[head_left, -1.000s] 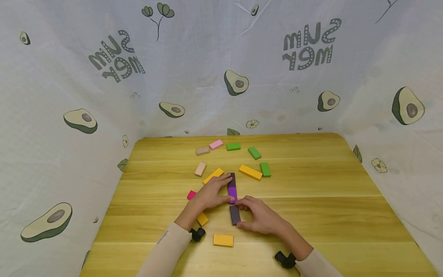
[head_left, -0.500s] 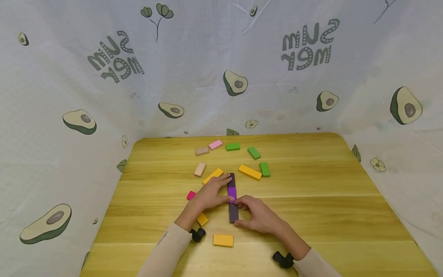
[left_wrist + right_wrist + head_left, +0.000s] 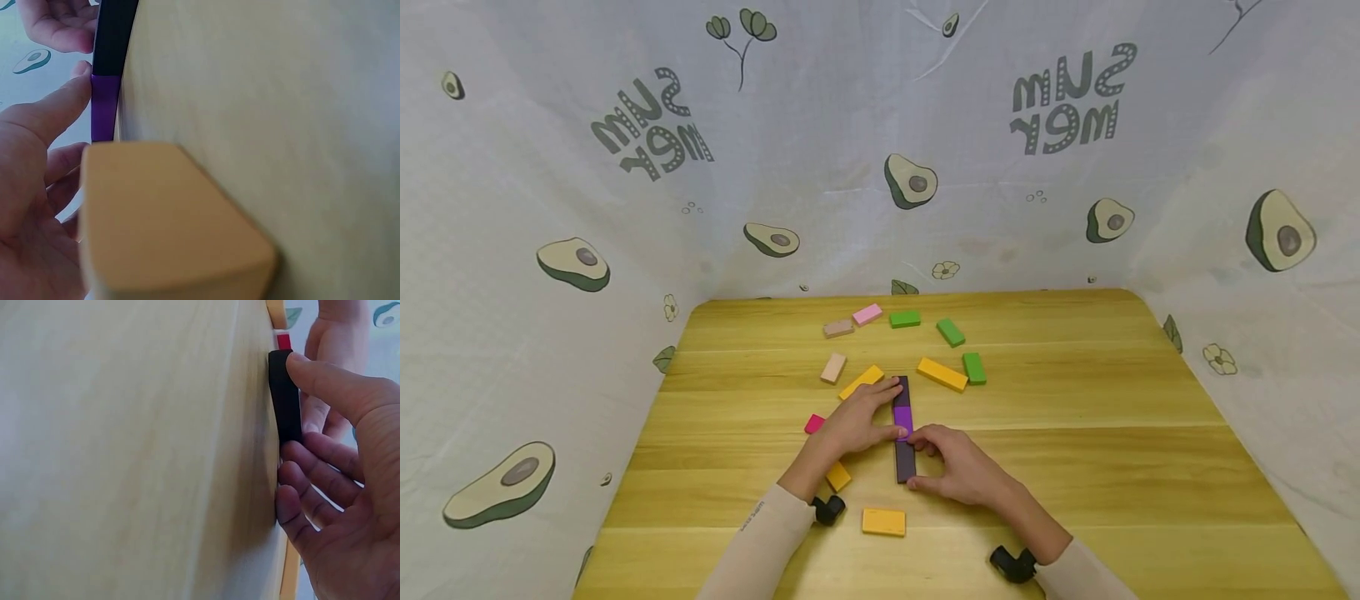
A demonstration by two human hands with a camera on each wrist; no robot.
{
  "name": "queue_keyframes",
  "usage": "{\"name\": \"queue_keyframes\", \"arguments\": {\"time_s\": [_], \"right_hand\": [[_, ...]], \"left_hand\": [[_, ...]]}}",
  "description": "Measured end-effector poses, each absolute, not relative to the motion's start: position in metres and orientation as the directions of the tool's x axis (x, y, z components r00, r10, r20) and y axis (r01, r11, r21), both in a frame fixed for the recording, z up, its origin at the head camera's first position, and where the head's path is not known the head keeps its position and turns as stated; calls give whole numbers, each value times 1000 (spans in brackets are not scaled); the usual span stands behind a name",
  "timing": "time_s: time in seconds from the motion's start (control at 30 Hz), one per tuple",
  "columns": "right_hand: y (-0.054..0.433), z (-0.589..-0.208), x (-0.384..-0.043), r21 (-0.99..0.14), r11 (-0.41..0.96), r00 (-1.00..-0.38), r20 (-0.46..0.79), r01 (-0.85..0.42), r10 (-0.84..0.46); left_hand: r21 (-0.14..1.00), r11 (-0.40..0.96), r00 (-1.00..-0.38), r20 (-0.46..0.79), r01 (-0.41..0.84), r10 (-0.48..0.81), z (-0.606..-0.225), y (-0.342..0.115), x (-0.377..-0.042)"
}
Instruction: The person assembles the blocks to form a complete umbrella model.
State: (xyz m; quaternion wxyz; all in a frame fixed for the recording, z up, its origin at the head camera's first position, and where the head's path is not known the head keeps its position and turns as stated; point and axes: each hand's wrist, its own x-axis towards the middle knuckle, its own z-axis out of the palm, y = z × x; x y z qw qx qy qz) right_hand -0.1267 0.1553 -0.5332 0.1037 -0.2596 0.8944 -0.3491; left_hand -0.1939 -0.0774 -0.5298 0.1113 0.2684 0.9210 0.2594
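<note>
Three slim blocks lie end to end on the wooden table: a dark far block [image 3: 904, 396], a purple block [image 3: 902, 420] in the middle and a dark near block [image 3: 906, 463]. My left hand [image 3: 853, 422] reaches over the row from the left, its index fingertip touching the far block and its thumb pressing the purple one. From the right, my right hand [image 3: 962, 468] pinches the near block lengthwise, thumb at its near end and index finger by the join with the purple block. The right wrist view shows the thumb on the dark block [image 3: 285, 397].
Two long yellow blocks [image 3: 942, 374] flank the row's far end. Several green blocks [image 3: 974, 368] and pink or tan blocks [image 3: 832, 367] lie farther back. A red block [image 3: 814, 424] and an orange block [image 3: 838, 477] are partly behind the left arm; a yellow block [image 3: 883, 522] lies nearest.
The right hand has slid the dark near block slightly away from me and straightened it, so its end now meets the purple block. The left hand has stayed in place.
</note>
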Motion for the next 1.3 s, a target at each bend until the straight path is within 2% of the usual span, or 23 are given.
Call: {"name": "queue_keyframes", "arguments": {"time_s": [0.47, 0.83, 1.3], "right_hand": [[155, -534, -128, -691, 607, -846, 14, -393, -533], [156, -535, -127, -703, 599, -849, 14, -383, -527], [156, -535, -127, -682, 586, -840, 76, -437, -538]], "left_hand": [[521, 714, -772, -153, 467, 617, -523, -85, -190], [508, 738, -797, -153, 444, 584, -525, -82, -188], [487, 753, -818, -124, 443, 562, -528, -79, -190]]}}
